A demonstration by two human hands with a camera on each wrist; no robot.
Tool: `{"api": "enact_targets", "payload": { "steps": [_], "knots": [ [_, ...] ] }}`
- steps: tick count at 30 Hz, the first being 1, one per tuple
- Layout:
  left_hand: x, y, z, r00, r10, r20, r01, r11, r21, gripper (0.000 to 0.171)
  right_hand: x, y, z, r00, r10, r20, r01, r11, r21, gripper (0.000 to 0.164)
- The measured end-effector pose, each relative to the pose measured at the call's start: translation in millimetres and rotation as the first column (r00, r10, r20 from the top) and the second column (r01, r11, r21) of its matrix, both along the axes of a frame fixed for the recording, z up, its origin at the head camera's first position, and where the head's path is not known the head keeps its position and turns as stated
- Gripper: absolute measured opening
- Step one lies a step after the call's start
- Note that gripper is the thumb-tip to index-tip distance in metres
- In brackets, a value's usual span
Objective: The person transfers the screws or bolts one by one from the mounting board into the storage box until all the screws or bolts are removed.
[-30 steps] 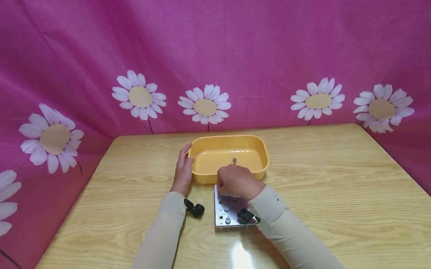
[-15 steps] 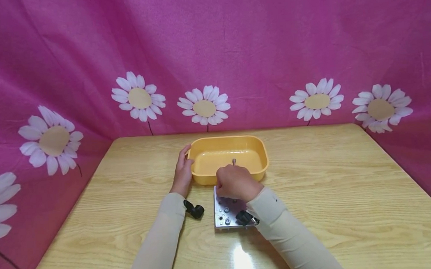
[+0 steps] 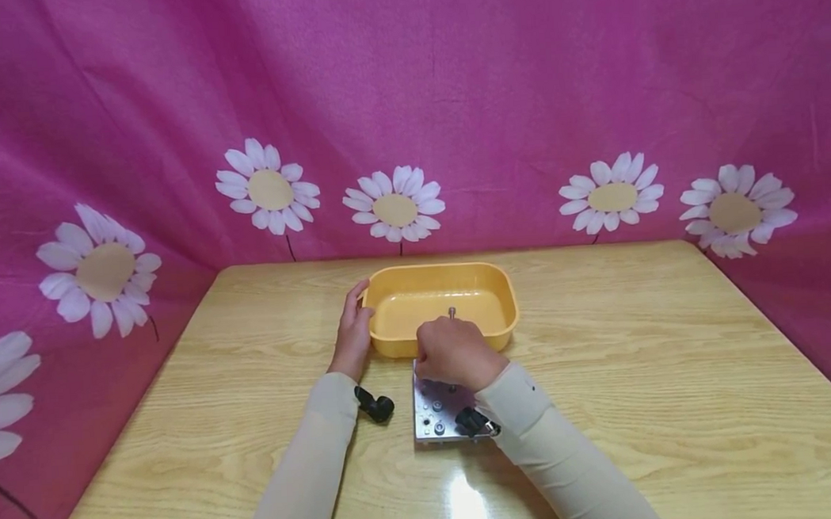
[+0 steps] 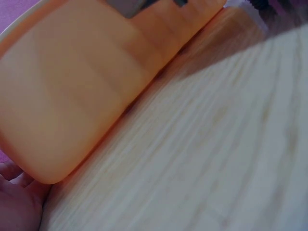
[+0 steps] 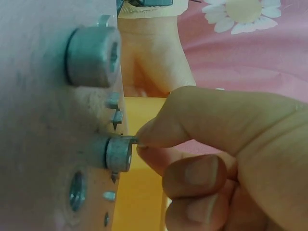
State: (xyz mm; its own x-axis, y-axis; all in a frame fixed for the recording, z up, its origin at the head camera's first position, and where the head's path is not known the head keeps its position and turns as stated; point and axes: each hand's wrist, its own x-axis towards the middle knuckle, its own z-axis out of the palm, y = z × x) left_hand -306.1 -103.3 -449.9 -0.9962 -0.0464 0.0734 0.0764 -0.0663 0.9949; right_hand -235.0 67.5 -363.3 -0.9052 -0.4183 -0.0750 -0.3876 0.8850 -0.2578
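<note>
My right hand [image 3: 457, 352] is over the far part of a silver metal plate [image 3: 452, 410]. In the right wrist view its thumb and forefinger pinch the end of a thin metal pin [image 5: 131, 139], beside a socket-head screw [image 5: 118, 155] on the plate; the other fingers are curled. A larger socket-head screw [image 5: 94, 57] sticks out of the same face. Beyond the knuckles, a metal bolt head [image 3: 452, 313] shows against the yellow tray [image 3: 437, 268]. My left hand [image 3: 352, 335] rests against the tray's left end, its fingers fairly straight along the outside.
All of this stands on a wood-grain table [image 3: 642, 341]. A pink cloth [image 3: 491, 88] printed with daisies hangs behind and at both sides. Black wrist cameras hang from each sleeve, the left one [image 3: 378, 407] close to the plate's left side.
Almost nothing differs. Both hands, the tray and the plate keep their places; the head view has only tilted very slightly.
</note>
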Motion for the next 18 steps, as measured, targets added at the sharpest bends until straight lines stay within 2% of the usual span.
{"api": "enact_targets", "payload": {
  "steps": [1, 8, 14, 18],
  "knots": [
    [-2.5, 0.2, -3.9, 1.0, 0.008, -0.006, -0.008, 1.0, -0.003, 0.053, 0.1, 0.1, 0.2, 1.0, -0.005, 0.005, 0.005, 1.0, -0.003, 0.015],
    [-1.1, 0.2, -4.4, 1.0, 0.002, 0.008, -0.002, 1.0, -0.009, 0.053, 0.6, 2.4, 3.1, 0.999, -0.024, 0.032, 0.025, 0.999, -0.03, 0.015],
    [-0.6, 0.0, -4.3, 1.0, -0.002, -0.006, 0.002, 1.0, 0.003, 0.055, 1.5, 5.9, 9.1, 1.0, -0.008, -0.016, 0.007, 0.999, -0.047, 0.015],
    [-0.8, 0.2, -3.2, 1.0, -0.005, -0.007, 0.005, 1.0, 0.007, 0.054, 1.8, 10.0, 15.0, 1.0, -0.006, -0.027, 0.003, 0.996, -0.088, 0.009]
  ]
}}
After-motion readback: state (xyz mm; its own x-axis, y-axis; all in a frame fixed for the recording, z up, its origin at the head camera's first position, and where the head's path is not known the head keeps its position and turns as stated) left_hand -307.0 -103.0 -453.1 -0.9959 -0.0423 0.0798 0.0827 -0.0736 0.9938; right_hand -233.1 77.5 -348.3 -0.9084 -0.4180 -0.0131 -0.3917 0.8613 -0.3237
